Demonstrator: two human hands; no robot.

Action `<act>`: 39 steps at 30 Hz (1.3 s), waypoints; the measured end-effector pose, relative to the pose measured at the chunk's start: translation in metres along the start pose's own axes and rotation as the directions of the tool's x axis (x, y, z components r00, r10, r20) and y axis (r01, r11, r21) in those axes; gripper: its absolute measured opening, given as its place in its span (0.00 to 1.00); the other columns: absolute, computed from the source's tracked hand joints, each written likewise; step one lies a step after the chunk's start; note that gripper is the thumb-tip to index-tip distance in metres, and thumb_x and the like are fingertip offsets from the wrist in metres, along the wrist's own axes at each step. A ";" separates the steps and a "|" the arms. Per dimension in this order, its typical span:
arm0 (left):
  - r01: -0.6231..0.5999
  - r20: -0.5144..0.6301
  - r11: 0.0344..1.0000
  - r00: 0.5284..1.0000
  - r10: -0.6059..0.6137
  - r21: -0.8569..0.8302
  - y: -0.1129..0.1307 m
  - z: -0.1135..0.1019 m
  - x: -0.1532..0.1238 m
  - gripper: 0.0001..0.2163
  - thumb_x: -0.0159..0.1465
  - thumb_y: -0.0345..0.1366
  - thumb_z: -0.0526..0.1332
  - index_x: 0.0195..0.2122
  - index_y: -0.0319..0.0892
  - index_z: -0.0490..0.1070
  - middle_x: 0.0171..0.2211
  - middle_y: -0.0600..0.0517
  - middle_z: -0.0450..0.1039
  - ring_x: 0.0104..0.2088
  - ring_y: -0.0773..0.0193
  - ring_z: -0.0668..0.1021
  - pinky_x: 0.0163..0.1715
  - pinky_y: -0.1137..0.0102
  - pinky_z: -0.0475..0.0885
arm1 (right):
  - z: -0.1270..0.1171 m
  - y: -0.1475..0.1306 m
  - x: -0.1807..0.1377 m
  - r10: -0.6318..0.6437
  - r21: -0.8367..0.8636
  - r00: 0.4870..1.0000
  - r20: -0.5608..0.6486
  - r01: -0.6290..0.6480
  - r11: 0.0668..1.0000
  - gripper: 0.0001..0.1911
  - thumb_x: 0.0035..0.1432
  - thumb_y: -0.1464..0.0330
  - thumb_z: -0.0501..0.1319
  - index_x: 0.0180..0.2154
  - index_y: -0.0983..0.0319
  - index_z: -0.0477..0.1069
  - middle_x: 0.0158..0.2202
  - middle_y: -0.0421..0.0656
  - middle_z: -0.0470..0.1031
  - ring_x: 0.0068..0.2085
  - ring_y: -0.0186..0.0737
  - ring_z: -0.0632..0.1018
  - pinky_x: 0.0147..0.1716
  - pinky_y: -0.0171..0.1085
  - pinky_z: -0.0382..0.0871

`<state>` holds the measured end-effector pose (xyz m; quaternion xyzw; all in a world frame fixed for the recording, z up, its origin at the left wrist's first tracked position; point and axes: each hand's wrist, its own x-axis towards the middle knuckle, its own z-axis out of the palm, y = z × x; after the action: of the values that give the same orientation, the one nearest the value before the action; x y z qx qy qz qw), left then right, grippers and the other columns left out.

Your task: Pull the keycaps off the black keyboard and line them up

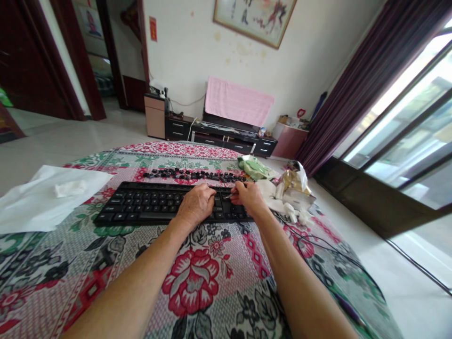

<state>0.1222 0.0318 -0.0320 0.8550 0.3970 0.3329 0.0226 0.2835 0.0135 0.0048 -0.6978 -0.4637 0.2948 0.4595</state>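
Observation:
A black keyboard (151,201) lies across the patterned tablecloth, many keys in place on its left and middle. My left hand (197,203) rests on the right half of it, fingers curled together; whatever lies under the fingertips is hidden. Just to the right, my right hand (249,194) pinches a thin metal tool (229,196), its tip pointing left over the keys. The tool's exact kind is too small to make out. Behind the keyboard, loose black keycaps (192,175) lie scattered in a long row.
White paper sheet (45,200) with a folded tissue (70,189) sits at left. On the right are a green packet (257,168), a gold-and-white tissue pack (298,186), crumpled tissues (291,212) and a black cable (332,247). A purple-handled tool (348,307) lies near the right edge.

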 end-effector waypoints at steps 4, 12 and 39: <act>0.001 0.001 1.000 1.000 -0.001 -0.002 0.001 -0.001 0.000 0.11 0.60 0.30 0.53 0.35 0.40 0.75 0.34 0.48 0.73 0.36 0.61 0.74 0.40 0.67 0.70 | -0.001 -0.004 -0.002 0.005 0.057 1.000 0.018 -0.006 0.998 0.09 0.54 0.68 0.52 0.24 0.64 0.64 0.22 0.41 0.72 0.19 0.31 0.72 0.18 0.30 0.69; 0.008 0.010 1.000 1.000 -0.008 -0.001 0.001 -0.002 0.000 0.10 0.60 0.30 0.53 0.36 0.40 0.75 0.34 0.48 0.73 0.37 0.61 0.74 0.41 0.67 0.70 | -0.003 -0.004 0.001 -0.152 -0.248 0.985 0.086 0.169 0.954 0.13 0.55 0.65 0.52 0.24 0.64 0.69 0.20 0.44 0.74 0.22 0.36 0.75 0.23 0.31 0.68; 0.027 0.038 0.997 0.999 -0.030 0.076 0.001 0.001 -0.001 0.10 0.60 0.31 0.52 0.35 0.41 0.74 0.33 0.48 0.71 0.38 0.61 0.74 0.42 0.67 0.70 | 0.010 -0.035 -0.031 -0.543 -0.528 0.839 -0.036 0.445 0.723 0.16 0.59 0.63 0.50 0.37 0.66 0.70 0.33 0.52 0.75 0.35 0.43 0.75 0.36 0.37 0.64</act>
<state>0.1224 0.0304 -0.0331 0.8558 0.4210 0.3006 0.0028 0.2499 -0.0059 0.0329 -0.6668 -0.6478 -0.0361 0.3665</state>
